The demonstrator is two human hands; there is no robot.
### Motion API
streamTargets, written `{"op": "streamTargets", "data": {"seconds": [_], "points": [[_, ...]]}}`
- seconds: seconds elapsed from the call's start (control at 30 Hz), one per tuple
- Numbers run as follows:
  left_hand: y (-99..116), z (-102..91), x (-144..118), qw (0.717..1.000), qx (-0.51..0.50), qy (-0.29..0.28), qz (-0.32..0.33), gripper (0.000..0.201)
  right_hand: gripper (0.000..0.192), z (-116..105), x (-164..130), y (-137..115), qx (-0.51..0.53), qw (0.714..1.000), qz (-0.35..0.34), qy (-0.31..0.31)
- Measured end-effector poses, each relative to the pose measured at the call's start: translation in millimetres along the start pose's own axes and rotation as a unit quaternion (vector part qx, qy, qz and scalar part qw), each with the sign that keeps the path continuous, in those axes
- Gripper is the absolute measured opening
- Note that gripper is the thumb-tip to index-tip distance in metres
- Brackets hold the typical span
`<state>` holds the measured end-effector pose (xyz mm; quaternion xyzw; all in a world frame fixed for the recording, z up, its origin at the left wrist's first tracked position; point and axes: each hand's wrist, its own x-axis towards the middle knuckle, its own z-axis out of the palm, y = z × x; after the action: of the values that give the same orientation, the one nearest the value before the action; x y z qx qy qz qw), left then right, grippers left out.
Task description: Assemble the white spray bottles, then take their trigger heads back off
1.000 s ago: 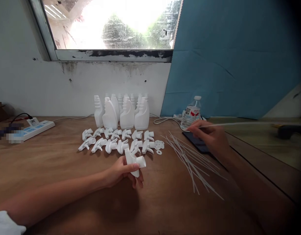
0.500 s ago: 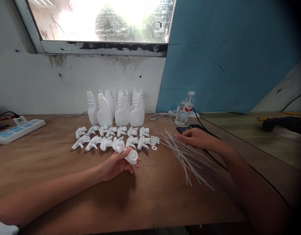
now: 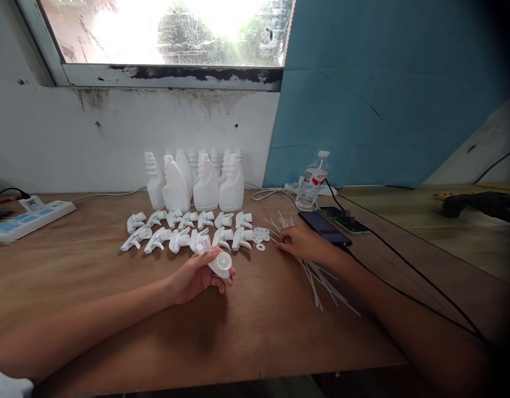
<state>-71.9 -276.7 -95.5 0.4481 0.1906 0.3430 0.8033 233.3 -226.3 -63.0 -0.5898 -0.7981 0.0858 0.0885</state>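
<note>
My left hand (image 3: 203,273) is closed around a white trigger spray head (image 3: 221,264), its round collar opening turned toward me. My right hand (image 3: 298,243) hovers over a loose bunch of thin white dip tubes (image 3: 321,282), covering their middle. Its thumb and index finger are curled and point left, a small gap between the tips; I see nothing held there. Just left of those fingertips lie several flat white ring washers (image 3: 261,236). Two rows of white trigger spray heads (image 3: 180,240) lie beyond my left hand.
Several white spray bottles (image 3: 175,188) without tops stand at the back by the wall. A clear water bottle (image 3: 310,185), two phones (image 3: 325,228) and black cables (image 3: 404,271) are on the right. At far left lies a white power strip (image 3: 35,220).
My right hand has moved left and slightly down across the tubes, closer to the washers, uncovering the phones. My left hand keeps its grip on the spray head, nearly still.
</note>
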Motion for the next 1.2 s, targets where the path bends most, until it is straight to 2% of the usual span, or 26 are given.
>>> {"op": "streamTargets", "data": {"seconds": [0.2,0.37,0.5,0.63,0.7,0.77,0.87,0.93,1.03,1.1,1.2], "points": [[0.3,-0.2,1.0,1.000,-0.017,-0.004,-0.001,0.025,0.018,-7.2,-2.9,7.1,-0.016,0.998,0.050,0.044],[-1.3,-4.6,2.9,0.999,-0.036,-0.005,-0.003,0.024,0.035,-16.6,-7.3,25.8,-0.017,0.993,0.101,0.066],[-0.3,-5.2,3.6,0.998,-0.057,0.000,-0.010,0.019,0.058,-26.1,-10.5,18.8,0.079,0.980,0.063,0.171],[0.5,-3.2,3.8,0.998,-0.064,0.011,-0.012,0.016,0.050,-35.2,-20.7,-11.4,0.254,0.943,-0.019,0.213],[0.0,-2.4,4.0,0.998,-0.061,0.017,-0.011,0.018,0.052,-35.2,-27.5,-26.7,0.371,0.906,-0.082,0.189],[-0.4,-1.6,4.3,0.998,-0.059,0.021,-0.008,0.020,0.064,-32.4,-34.0,-38.7,0.456,0.870,-0.132,0.130],[-0.1,0.2,4.6,0.998,-0.049,0.027,-0.003,0.021,0.075,-27.4,-43.5,-52.7,0.491,0.851,-0.184,0.034],[0.4,1.6,4.6,0.999,-0.039,0.033,-0.002,0.021,0.062,-25.8,-49.9,-62.1,0.474,0.856,-0.204,0.023],[0.0,2.9,4.3,0.999,-0.026,0.036,0.002,0.021,0.038,-24.8,-57.7,-75.2,0.396,0.891,-0.215,0.054],[-1.0,3.1,4.0,0.999,-0.019,0.036,0.009,0.021,0.033,-22.6,-59.5,-80.6,0.331,0.914,-0.224,0.074],[-2.7,3.8,3.7,0.999,-0.001,0.037,0.017,0.022,0.028,-15.7,-57.6,-82.3,0.260,0.924,-0.258,0.109]]}}
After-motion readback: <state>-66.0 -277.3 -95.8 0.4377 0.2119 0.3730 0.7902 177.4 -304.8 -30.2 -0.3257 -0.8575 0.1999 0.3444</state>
